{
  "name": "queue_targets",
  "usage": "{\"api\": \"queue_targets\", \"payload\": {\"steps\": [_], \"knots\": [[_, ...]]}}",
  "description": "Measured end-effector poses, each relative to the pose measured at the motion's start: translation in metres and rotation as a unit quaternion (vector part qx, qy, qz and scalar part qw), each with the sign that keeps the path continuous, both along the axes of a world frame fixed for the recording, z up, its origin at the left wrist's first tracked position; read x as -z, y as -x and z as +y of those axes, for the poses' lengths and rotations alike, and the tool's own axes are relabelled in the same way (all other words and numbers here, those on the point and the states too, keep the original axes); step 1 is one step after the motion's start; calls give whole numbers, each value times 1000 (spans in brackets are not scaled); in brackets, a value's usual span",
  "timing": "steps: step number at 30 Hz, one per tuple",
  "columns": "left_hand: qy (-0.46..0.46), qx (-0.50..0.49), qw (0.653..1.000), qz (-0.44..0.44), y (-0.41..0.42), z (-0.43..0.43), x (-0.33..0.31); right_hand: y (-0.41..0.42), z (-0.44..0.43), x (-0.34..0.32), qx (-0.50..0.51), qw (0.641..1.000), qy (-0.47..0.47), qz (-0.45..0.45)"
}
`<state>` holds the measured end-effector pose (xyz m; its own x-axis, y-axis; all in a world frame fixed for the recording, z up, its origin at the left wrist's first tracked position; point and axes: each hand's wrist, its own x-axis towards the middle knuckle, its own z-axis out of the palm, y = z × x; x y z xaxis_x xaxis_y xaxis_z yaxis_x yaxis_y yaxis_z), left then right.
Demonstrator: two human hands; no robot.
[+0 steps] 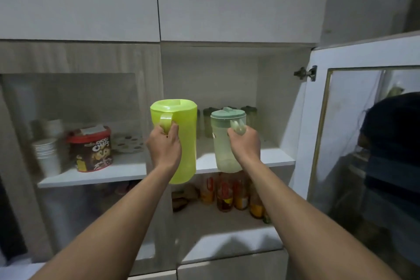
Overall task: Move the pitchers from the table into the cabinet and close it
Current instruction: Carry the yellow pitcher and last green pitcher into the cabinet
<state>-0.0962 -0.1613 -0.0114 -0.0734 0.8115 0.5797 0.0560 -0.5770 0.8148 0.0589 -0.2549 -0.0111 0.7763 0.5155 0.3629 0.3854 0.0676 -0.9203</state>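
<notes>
Two hands grip pitchers: left hand (164, 146) lime pitcher (179, 141), right hand (245, 145) pale pitcher (225, 143) (bases hidden).

- You can read "Choco Chips" in brown and yellow letters on the cereal tub (94, 151) with the red lid, standing on the left shelf behind the glass.
- The small print above that name is too blurred for you to read.
- The bottles (223, 193) on the lower shelf carry labels, but no words come out.

A cereal tub (93, 149) beside stacked paper cups (46, 154); bottles (227, 193) stand below.
</notes>
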Motion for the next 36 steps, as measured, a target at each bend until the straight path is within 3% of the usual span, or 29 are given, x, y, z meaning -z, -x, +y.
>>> {"api": "queue_targets", "payload": {"steps": [20, 36], "knots": [[22, 131, 991, -14, -194, 146, 14, -153, 123, 17, 111, 993, -10, 26], [67, 135, 989, 12, -343, 231, 50, -301, 219, 62, 127, 990, 15, 65]]}}
